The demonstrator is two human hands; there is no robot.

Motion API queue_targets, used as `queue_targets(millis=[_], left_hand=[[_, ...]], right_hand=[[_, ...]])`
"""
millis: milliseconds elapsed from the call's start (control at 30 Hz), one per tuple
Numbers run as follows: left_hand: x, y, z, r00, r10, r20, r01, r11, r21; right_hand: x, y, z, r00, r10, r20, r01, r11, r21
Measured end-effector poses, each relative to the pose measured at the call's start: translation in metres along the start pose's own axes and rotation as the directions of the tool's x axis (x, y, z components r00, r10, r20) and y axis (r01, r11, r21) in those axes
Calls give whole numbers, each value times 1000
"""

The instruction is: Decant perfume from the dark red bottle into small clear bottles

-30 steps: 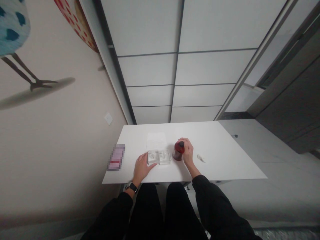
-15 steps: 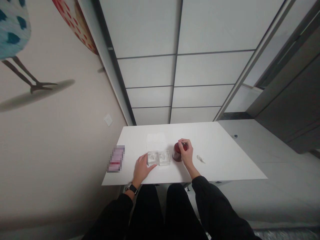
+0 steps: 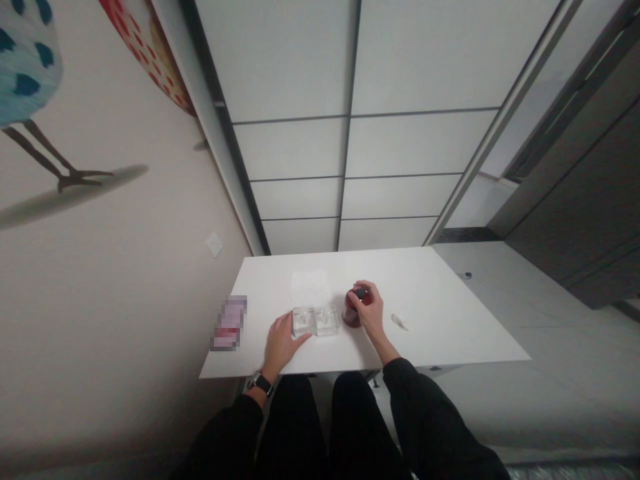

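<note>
My left hand (image 3: pixel 281 343) rests at the left end of a clear two-compartment container (image 3: pixel 326 321). Its fingers lie along the left side, and the thumb reaches the front edge. What the compartments hold is too small to make out. Just right of the container stands a dark red jar (image 3: pixel 352 316), upright on the table. My right hand (image 3: pixel 371 313) grips the jar's top from the right, thumb and fingers curved round it. Between them shows a small dark part (image 3: pixel 361 293), partly covered by the fingers.
A thin whitish sheet (image 3: pixel 310 285) lies behind the container on the white table (image 3: pixel 425 293). To the right of my right hand is a small pale item (image 3: pixel 399 322). A blurred pink and red object (image 3: pixel 231 323) lies at the table's left edge, near the wall.
My right fingers have shifted on the jar's top, spreading round it, so the dark part shows more. My left hand stays at the container. The view has tilted slightly.
</note>
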State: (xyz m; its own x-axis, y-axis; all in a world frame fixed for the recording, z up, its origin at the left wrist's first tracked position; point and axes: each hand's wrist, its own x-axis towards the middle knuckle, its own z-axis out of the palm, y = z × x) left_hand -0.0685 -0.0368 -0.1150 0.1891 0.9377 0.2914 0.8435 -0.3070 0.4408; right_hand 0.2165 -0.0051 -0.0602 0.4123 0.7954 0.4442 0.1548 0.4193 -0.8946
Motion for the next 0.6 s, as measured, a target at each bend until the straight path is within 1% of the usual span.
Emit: queue_targets(millis=[167,267,400,600], left_hand=[[-1,0,0,1000,-4,-9,4,1000,-2],[-1,0,0,1000,-4,-4,4,1000,-4],[0,1,-1,1000,-3,7,3,1000,-5],[0,2,-2,1000,-3,13,3,1000,-3]], right_hand=[[-1,0,0,1000,9,-5,-9,1000,15],[-1,1,1,1000,12,6,-12,1000,7],[-1,2,1,1000,11,-9,-11,1000,3],[-1,4,-1,1000,-23,7,23,999,-37]])
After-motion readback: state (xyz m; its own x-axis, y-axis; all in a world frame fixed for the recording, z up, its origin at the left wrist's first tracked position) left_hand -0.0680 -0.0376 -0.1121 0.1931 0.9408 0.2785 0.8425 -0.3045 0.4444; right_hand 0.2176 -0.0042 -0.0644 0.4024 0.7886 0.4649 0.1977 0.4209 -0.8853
